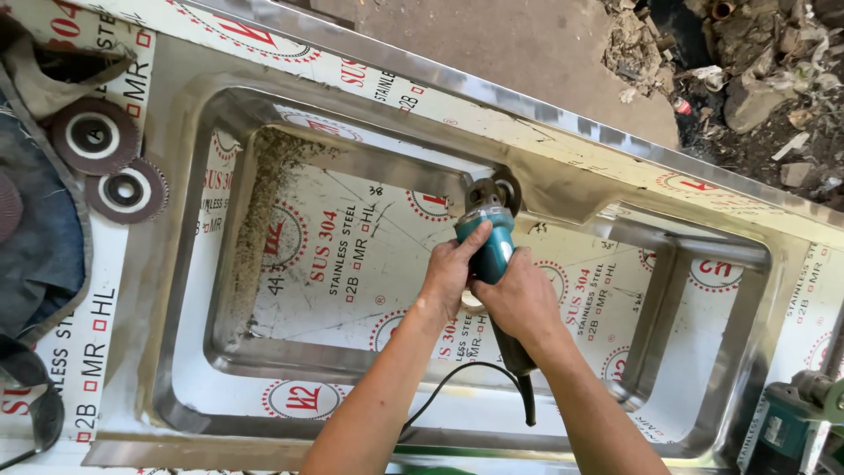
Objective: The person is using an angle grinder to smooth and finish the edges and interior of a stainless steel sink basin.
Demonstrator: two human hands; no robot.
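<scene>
Together, the left hand [451, 271] and right hand [520, 299] were clamped around the grinder [489, 251], its long body pointing up-frame toward the sink [352, 163] basin's far wall.

The angle grinder [489, 230] is a teal-bodied hand tool with a dark tail end and a black cord trailing off toward the near edge — its round head points away, pressed at the far wall of the basin where the partition meets it. The stainless steel double sink [422, 70] lies flat, film-covered with red printed marks, bare metal showing along its welded seams and corners.
</scene>
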